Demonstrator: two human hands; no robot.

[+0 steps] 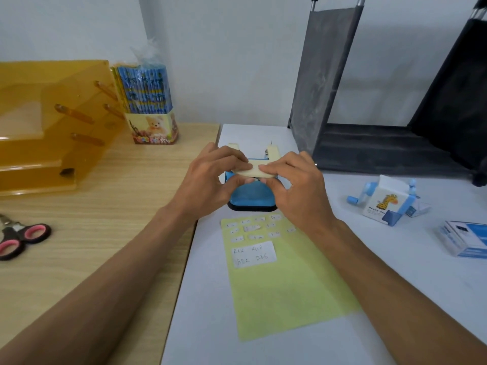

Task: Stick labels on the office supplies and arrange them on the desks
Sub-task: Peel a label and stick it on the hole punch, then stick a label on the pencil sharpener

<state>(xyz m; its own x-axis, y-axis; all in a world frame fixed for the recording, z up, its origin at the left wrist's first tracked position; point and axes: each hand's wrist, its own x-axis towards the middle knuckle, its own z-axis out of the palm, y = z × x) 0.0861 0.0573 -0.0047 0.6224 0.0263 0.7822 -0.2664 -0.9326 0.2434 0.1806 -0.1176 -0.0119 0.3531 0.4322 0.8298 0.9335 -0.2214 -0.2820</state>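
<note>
A blue hole punch [250, 198] with a cream handle [259, 169] stands on the white desk [395, 259], just beyond a yellow-green sheet [284, 291] that carries several small white labels and one large handwritten label [254, 254]. My left hand [210, 177] and my right hand [295, 185] meet over the punch. Their fingers and thumbs pinch the cream handle from either side, with fingertips pressed on its top. Whether a label lies under the fingertips is hidden.
On the wooden desk [105, 233] at left stand an amber acrylic rack [47, 127], a bear-printed box of blue pencils [150, 111] and pink-handled scissors [18, 238]. To the right lie a giraffe pencil sharpener [384, 201] and a blue-white box [463, 241]. A dark fabric shelf [382, 101] stands behind.
</note>
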